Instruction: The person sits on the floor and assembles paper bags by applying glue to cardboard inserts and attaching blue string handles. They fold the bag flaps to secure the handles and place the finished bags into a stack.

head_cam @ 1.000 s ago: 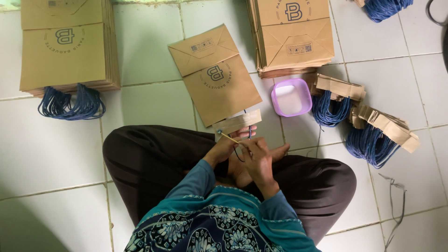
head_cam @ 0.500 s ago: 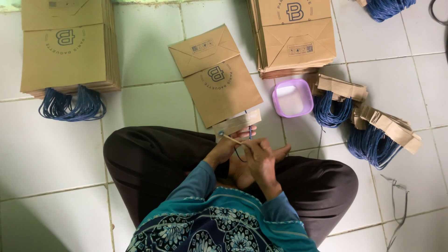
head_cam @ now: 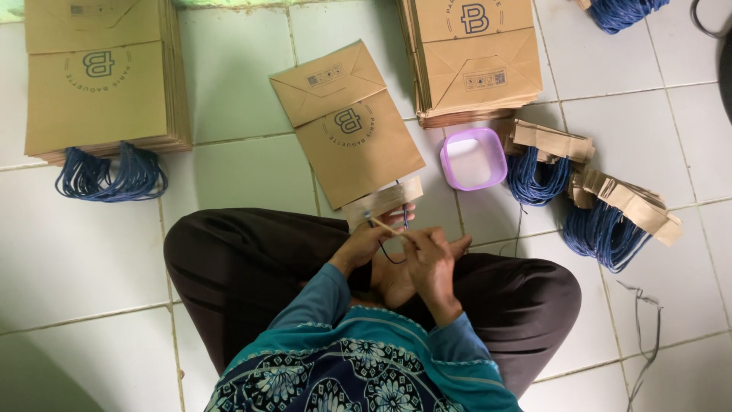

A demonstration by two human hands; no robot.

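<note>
Pale tiled floor (head_cam: 252,175), paper bags (head_cam: 347,126), blue cords (head_cam: 110,174)

Pale tiled floor (head_cam: 252,107), grey grout lines, seemingly softly lit.

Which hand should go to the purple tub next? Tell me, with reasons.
Right hand, probably: it is on the side of the purple tub and nearer to it. The left hand is farther off and holds the cardboard strip.
</note>
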